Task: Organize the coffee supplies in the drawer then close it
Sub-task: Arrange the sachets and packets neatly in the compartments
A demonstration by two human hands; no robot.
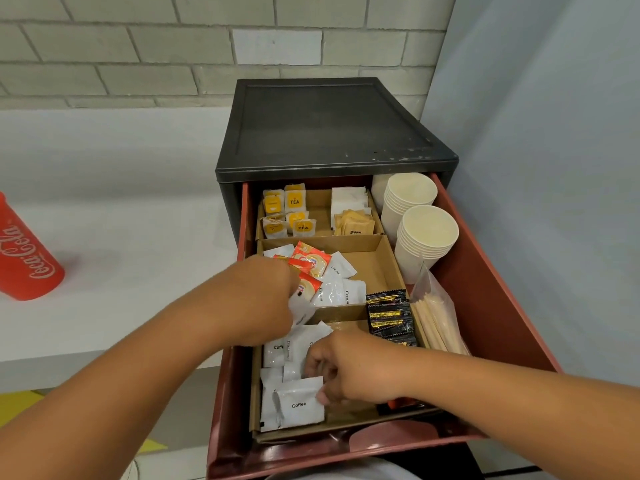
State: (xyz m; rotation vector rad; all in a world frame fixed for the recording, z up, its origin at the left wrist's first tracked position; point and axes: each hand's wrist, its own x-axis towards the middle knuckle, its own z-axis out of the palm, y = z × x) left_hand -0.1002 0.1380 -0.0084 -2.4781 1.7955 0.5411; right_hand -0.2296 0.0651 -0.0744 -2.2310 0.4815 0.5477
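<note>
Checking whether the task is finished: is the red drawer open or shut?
Open. The red plastic drawer sticks out of the dark grey plastic cabinet, exposing its contents.

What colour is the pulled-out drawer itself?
The plastic drawer is dull reddish-brown, clearest in the head view.

Single view recorded, wide-angle camera worn on the head, aimed forward and down, drawer seen close from above its front edge, brick wall caught along the top
</note>
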